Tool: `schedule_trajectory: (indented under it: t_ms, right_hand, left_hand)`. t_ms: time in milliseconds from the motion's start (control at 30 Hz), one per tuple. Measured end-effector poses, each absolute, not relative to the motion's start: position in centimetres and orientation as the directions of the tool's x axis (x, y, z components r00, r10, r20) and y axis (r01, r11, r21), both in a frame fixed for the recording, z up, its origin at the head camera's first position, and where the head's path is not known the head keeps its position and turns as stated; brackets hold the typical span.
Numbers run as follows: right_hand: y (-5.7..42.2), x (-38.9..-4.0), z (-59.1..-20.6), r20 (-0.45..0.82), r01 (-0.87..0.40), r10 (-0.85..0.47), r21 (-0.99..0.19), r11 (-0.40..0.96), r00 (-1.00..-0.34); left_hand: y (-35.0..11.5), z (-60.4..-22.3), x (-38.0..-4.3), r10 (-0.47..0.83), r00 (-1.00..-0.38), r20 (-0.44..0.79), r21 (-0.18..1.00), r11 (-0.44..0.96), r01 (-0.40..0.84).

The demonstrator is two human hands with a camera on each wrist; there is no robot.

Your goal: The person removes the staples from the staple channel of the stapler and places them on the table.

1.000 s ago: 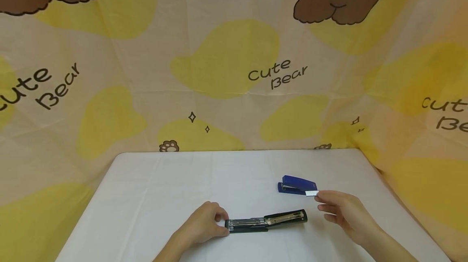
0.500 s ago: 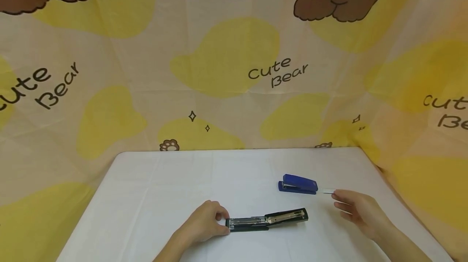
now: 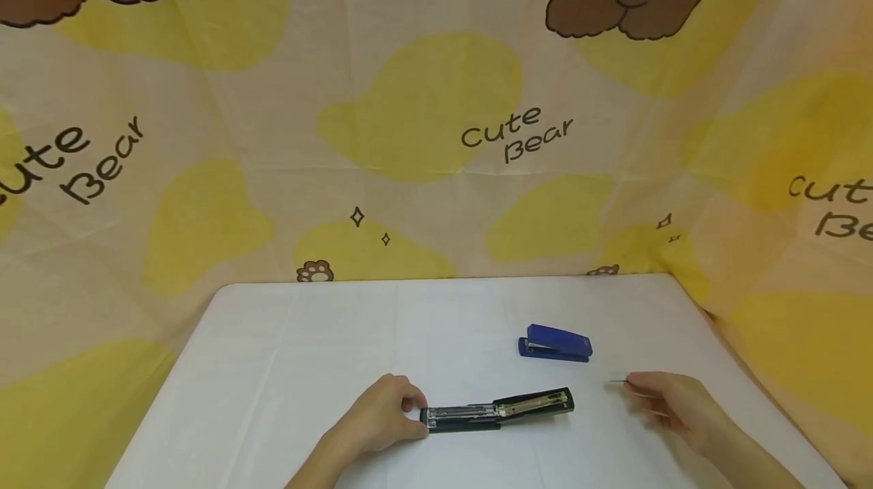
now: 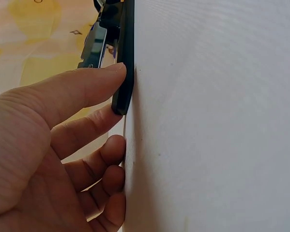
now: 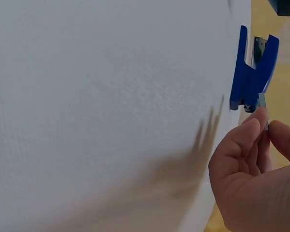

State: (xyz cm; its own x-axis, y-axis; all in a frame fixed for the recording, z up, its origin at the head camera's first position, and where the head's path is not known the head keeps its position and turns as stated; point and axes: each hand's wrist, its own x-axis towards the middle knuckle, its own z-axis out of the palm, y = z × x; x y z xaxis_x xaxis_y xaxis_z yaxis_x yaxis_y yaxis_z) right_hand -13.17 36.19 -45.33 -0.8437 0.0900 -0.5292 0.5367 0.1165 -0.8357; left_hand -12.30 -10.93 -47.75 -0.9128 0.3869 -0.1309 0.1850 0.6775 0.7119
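Note:
A black stapler (image 3: 470, 418) lies opened out on the white table, its metal staple channel facing up and its top arm swung back to the right. My left hand (image 3: 382, 415) grips the left end of its base between thumb and fingers; the left wrist view shows the thumb (image 4: 94, 84) on that end. My right hand (image 3: 685, 407) is above the table, to the right of the black stapler, pinching a thin strip of staples (image 5: 263, 110). In the head view the strip appears edge-on as a thin line. A blue stapler (image 3: 555, 343) stands behind the black one.
The white table (image 3: 307, 352) reaches back to a yellow patterned cloth (image 3: 423, 117) hanging behind and at both sides. The blue stapler sits between the black stapler and the back edge, left of my right hand.
My right hand has drawn the staple strip to the right, away from the blue stapler, then slightly nearer, and turned it edge-on. My left hand and both staplers have stayed in place.

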Motion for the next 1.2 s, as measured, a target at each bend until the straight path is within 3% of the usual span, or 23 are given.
schedule_trajectory:
  t_ms: [267, 667, 1200]
  right_hand:
    - [35.5, -13.0, -46.5, -0.54, 0.555, 0.13, -0.793, 0.252, -0.831]
    - [34.9, -12.5, -47.3, -0.547, 0.561, 0.131, -0.785, 0.262, -0.827]
    - [35.2, -12.6, -46.4, -0.517, 0.531, 0.167, -0.716, 0.453, -0.84]
  left_hand:
    - [-11.0, -47.7, -12.3, 0.384, -0.914, -0.132, 0.712, 0.678, 0.182]
    - [-11.0, -47.8, -12.3, 0.379, -0.915, -0.137, 0.711, 0.681, 0.176]
    - [-10.9, -47.7, -12.4, 0.372, -0.916, -0.152, 0.709, 0.687, 0.162]
